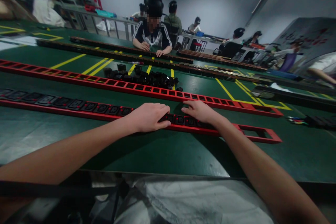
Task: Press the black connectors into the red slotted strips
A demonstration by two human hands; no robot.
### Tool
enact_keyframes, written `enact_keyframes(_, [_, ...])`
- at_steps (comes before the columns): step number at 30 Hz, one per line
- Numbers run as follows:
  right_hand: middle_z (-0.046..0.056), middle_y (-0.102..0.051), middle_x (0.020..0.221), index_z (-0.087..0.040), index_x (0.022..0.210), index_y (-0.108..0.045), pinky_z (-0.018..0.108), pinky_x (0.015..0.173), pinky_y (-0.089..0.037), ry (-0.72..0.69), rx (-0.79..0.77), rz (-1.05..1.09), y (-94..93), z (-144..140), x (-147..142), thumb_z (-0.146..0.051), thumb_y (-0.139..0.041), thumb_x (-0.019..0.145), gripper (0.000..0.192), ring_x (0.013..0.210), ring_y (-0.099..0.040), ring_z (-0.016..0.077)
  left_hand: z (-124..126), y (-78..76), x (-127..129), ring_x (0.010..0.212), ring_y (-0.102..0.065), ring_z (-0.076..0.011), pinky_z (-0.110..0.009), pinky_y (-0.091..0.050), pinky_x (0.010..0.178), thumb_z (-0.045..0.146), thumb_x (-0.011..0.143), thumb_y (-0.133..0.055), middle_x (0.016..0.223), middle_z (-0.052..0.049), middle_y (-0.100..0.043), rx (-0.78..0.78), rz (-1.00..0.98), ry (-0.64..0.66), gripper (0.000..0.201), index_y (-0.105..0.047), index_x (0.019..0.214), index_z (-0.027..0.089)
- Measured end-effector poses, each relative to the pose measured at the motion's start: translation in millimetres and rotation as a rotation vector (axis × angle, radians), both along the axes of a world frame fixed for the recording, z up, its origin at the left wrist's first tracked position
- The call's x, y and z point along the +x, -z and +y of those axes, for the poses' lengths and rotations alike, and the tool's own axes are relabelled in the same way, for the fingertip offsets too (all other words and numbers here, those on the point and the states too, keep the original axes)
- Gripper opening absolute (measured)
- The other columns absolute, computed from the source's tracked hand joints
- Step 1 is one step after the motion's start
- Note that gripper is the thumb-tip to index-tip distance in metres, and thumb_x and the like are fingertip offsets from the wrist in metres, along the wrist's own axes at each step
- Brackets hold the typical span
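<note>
Both the left hand (149, 116) and right hand (198, 111) press flat, unclenched, on the long, likely rigid red strip (99, 109) at frame center; best lifted mid-length.

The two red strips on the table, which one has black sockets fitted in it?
The nearer red strip, under both hands: black sockets fill its slots left of the hands. The farther red strip shows only empty slots.

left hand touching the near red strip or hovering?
Touching. Head view shows the left hand lying flat on the near red strip, fingers draped over the black sockets, no gap visible.
</note>
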State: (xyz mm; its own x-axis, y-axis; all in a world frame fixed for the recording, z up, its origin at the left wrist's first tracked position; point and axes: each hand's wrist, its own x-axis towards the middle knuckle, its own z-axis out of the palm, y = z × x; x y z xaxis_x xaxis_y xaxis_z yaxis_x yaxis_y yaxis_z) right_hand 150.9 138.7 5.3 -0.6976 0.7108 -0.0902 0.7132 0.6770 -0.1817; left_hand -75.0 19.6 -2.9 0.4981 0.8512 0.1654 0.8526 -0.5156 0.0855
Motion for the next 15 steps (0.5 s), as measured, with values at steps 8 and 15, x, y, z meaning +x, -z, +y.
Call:
enact_keyframes(8, [0.014, -0.071, 0.112, -0.012, 0.126, -0.063, 0.031, 0.079, -0.047, -0.034, 0.008, 0.024, 4.0, 3.6, 1.2, -0.048, -0.047, 0.095, 0.050, 0.094, -0.065, 0.0238, 0.0, -1.9, 0.5, 0.088, -0.064, -0.0230, -0.033, -0.046, 0.072, 0.046, 0.092, -0.048, 0.098, -0.006, -0.066, -0.004, 0.003, -0.003, 0.030, -0.054, 0.101, 0.019])
enact_keyframes(15, [0.010, -0.072, 0.090, -0.011, 0.124, -0.063, 0.029, 0.065, -0.043, -0.006, -0.001, 0.019, -2.1, -1.9, -0.5, -0.046, -0.047, 0.094, 0.048, 0.074, -0.063, 0.0195, 0.3, 1.2, 0.5, 0.088, -0.064, -0.0234, -0.033, -0.046, 0.071, 0.047, 0.092, -0.047, 0.098, -0.006, -0.066, 0.013, 0.015, -0.003, 0.031, -0.054, 0.102, 0.019])
